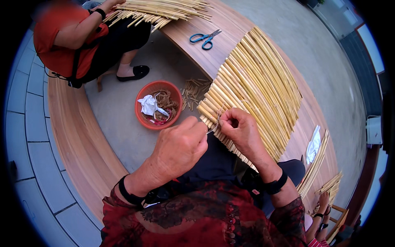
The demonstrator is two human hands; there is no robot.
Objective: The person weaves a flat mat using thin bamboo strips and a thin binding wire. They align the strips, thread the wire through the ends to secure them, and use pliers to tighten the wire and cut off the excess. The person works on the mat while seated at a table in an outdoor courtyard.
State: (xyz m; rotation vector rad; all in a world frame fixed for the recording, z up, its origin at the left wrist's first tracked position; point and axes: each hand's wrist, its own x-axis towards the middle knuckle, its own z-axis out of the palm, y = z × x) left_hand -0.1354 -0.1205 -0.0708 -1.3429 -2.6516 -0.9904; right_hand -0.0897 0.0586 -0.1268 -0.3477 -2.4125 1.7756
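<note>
A mat of straight yellow reed stalks [263,78], laid side by side, covers the table in front of me and overhangs its near edge. Thin twine [221,111] runs around the stalk ends at the mat's left corner. My right hand [238,127] pinches the twine against these ends, thumb and forefinger together. Just left of the corner, my left hand [181,144] is closed in a fist, with a short bit of pale twine showing beside its fingers. The twine's path between the two hands is partly hidden.
Blue-handled scissors [205,39] lie beyond the mat. An orange basin [142,117] with brown fibre and white plastic stands on the floor by cut stalk pieces [193,91]. Another person [78,41] sits far left beside more stalks [160,10]. Loose stalks [314,164] and white plastic [314,144] lie right.
</note>
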